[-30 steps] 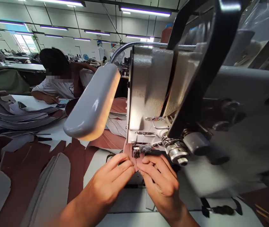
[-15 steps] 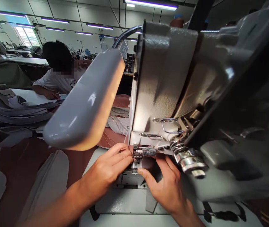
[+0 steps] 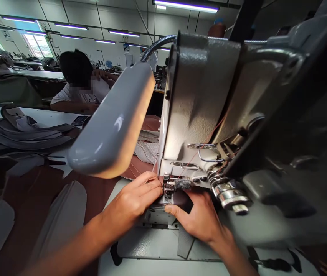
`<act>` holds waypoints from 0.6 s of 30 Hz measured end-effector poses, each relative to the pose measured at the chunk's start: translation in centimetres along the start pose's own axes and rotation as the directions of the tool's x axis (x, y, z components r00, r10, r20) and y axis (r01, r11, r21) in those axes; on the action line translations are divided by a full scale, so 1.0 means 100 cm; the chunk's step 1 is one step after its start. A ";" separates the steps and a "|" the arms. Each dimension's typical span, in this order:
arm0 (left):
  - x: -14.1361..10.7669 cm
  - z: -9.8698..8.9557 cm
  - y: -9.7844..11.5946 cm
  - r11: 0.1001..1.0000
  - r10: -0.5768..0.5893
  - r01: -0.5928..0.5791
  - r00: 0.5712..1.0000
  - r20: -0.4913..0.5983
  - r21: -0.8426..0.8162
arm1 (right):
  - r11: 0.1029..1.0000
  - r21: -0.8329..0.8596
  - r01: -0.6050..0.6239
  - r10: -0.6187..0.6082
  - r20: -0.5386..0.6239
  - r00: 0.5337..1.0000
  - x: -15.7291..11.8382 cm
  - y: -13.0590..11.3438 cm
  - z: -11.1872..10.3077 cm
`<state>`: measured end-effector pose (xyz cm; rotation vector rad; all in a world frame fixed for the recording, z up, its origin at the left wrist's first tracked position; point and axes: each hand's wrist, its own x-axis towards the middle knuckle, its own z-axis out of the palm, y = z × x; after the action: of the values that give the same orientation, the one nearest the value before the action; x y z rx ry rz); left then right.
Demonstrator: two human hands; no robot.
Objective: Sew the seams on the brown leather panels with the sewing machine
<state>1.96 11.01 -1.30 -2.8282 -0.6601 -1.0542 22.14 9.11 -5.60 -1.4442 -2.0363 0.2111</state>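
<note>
A dark brown leather-like piece [image 3: 180, 200] lies under the presser foot [image 3: 169, 188] of a grey sewing machine [image 3: 192, 96]. My left hand [image 3: 139, 195] is at the left of the foot, fingers together and pressed on the piece's edge. To the right, my right hand [image 3: 202, 214] grips the same piece, its thumb near the front of the foot and its other fingers partly hidden behind the material. Reddish thread runs down the machine's front past metal guides.
A lit lamp [image 3: 114, 122] hangs left of the machine head. Stacked brown and grey pieces [image 3: 62, 207] lie at the left. Beyond them, a person [image 3: 77, 84] sits at a white table [image 3: 45, 118]. A round metal tension knob [image 3: 232, 197] juts out above my right hand.
My right hand has shifted and its fingers are more bent around the piece, more of which shows. The view has shifted slightly. The person behind has moved an arm.
</note>
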 end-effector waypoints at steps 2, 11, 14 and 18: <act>0.000 0.000 0.000 1.000 0.002 -0.002 1.000 -0.006 0.002 | 1.000 -0.009 0.006 -0.006 -0.002 1.000 0.001 -0.002 -0.001; -0.001 -0.001 0.001 0.999 -0.025 0.026 0.999 0.024 -0.038 | 0.995 -0.038 0.089 -0.093 -0.107 0.990 0.000 -0.005 -0.001; 0.001 -0.001 0.001 0.999 -0.010 0.010 1.000 -0.010 -0.031 | 0.995 -0.024 0.098 -0.100 -0.141 0.985 -0.002 -0.002 0.003; 0.001 0.001 0.002 0.999 -0.007 0.007 1.000 0.001 -0.046 | 0.999 -0.004 0.050 -0.050 -0.177 0.983 -0.004 -0.004 0.006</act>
<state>2.17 10.87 -1.24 -2.8673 -0.6551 -1.0841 21.54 8.70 -6.08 -1.3594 -1.9248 0.0594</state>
